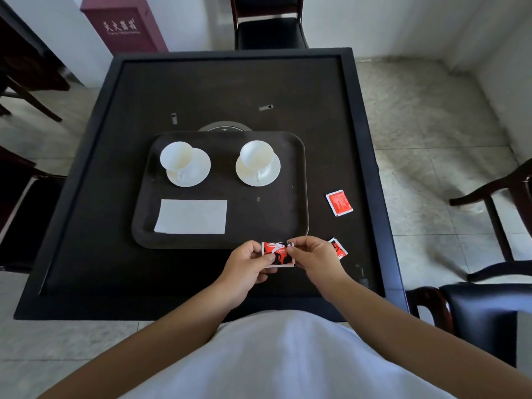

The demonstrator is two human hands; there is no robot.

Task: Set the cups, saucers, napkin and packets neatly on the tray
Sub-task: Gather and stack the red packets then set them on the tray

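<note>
A dark brown tray (290, 174) lies mid-table. On it stand two white cups, the left cup (176, 155) on its saucer (198, 171) and the right cup (256, 154) on its saucer (270, 171). A white napkin (191, 216) lies flat in the tray's near left part. My left hand (249, 264) and my right hand (315, 256) both pinch one red packet (275, 252) just in front of the tray's near edge. A second red packet (339, 247) peeks out beside my right hand. A third red packet (339, 203) lies on the table right of the tray.
The black square table (100, 226) has a raised rim. Two small grey tags (174, 118) (266, 107) and a round inset (224, 127) lie beyond the tray. Dark chairs stand at the far side (269, 30), right (495, 203) and left. A maroon box (123, 24) stands far left.
</note>
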